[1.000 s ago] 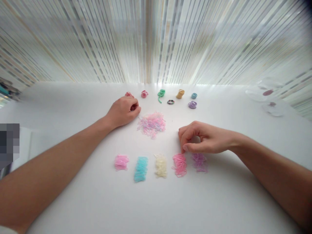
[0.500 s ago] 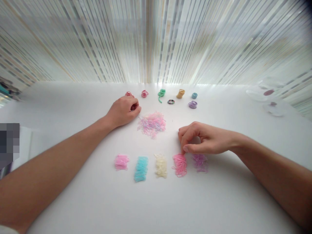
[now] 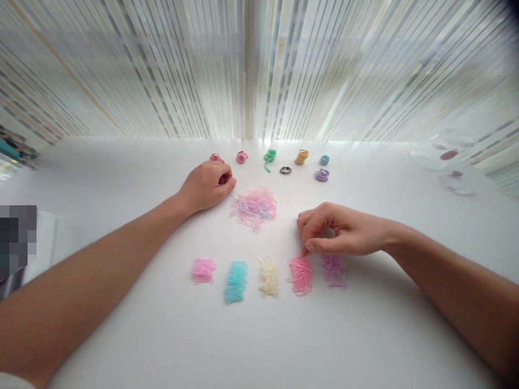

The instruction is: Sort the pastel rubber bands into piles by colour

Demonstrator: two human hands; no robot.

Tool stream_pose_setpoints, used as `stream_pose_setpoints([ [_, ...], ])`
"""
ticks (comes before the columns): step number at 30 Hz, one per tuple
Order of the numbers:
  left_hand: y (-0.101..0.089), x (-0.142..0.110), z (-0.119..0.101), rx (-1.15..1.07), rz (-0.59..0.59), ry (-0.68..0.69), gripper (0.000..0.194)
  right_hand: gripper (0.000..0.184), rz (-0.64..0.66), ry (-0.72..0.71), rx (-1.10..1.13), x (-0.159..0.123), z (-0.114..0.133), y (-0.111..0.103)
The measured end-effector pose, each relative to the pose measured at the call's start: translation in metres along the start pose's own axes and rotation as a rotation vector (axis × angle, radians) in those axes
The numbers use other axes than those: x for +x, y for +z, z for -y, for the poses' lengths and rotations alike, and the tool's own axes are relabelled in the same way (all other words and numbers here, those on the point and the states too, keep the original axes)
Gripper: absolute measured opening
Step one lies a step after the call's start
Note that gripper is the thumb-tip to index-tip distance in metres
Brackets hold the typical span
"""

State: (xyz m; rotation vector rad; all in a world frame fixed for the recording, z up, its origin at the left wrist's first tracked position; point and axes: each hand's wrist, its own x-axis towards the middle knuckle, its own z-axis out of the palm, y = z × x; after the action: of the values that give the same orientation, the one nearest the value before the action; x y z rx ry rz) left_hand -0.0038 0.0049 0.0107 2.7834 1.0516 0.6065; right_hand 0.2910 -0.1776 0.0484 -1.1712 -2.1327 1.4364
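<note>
My right hand (image 3: 336,229) is bent in a pinch, its fingertips touching the upper end of a row of coral-pink elastic bands (image 3: 300,276). Anything between those fingertips is too small to make out. Under and beside the same hand lie light-purple bands (image 3: 334,271). My left hand (image 3: 208,185) rests on the table with its fingers curled in, and what they may hold is hidden. Just right of it is a loose heap of mixed pastel bands (image 3: 254,208). Cream bands (image 3: 268,277), turquoise bands (image 3: 235,282) and light-pink bands (image 3: 203,270) lie in separate groups to the left.
Along the back of the white table (image 3: 259,340) are coiled cords: red (image 3: 216,158), pink (image 3: 242,157), green (image 3: 270,156), yellow (image 3: 301,157), blue (image 3: 324,160) and purple (image 3: 321,175). A multicoloured ring (image 3: 285,170) lies among them. Striped curtains (image 3: 243,65) hang behind; clear round objects (image 3: 456,181) stand right.
The view has shifted very slightly, moving everything a little right and down. Both hands keep nearly the same pose and place, with the right fingertips still at the coral-pink bands.
</note>
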Motion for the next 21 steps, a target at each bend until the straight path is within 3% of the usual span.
stream_pose_setpoints([
  [21,0.0034,-0.0008,0.0016,-0.034,-0.014,0.006,0.022,0.034,-0.027,0.004,0.046,-0.0004,-0.0106,0.0003],
])
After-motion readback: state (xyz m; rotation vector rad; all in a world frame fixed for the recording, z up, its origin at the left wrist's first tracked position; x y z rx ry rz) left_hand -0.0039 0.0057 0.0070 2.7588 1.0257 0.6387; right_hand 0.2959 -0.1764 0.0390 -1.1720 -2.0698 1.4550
